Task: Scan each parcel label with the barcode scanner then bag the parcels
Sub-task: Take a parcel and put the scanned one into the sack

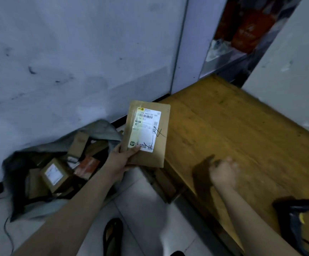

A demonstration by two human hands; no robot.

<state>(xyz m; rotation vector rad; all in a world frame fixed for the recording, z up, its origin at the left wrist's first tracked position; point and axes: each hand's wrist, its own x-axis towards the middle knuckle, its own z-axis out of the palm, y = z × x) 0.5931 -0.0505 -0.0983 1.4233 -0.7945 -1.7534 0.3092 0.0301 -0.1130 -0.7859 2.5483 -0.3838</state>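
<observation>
Left thumb (135, 149) pressed on the lower edge of the white shipping label (144, 129), remaining fingers hidden behind the flat brown parcel (161, 145); left hand (120, 159) thus closed on the parcel's lower left corner, holding it upright and slightly tilted, label facing the camera, over the gap between the bag and the table. Barcode and a row of characters visible near the label's top, smaller print unreadable; black pen strokes crossing the label's right edge onto the cardboard. Right hand (224, 174) blurred above the wooden table (242, 130), fingers curled loosely inward, nothing visibly held — degree of closure cannot be told through the blur; dark shadow cast on the tabletop just to its left. Barcode scanner (296, 215) lying on the table near the lower right edge, well apart from the right hand, dark body with a small yellow mark, lower part and cable cut off by the picture's edge. Grey bag (102, 130) open on the floor against the wall (76, 52), beside and below the left forearm; inside, several brown boxes in deep shadow, one boxed parcel (55, 175) with a white label uppermost, an orange-and-white item next to it, the rest hard to separate. Black sandal (113, 235) on the tiled floor at the bottom, partly cut off. Orange bags (249, 32) on a shelf at the upper right, blurred.
</observation>
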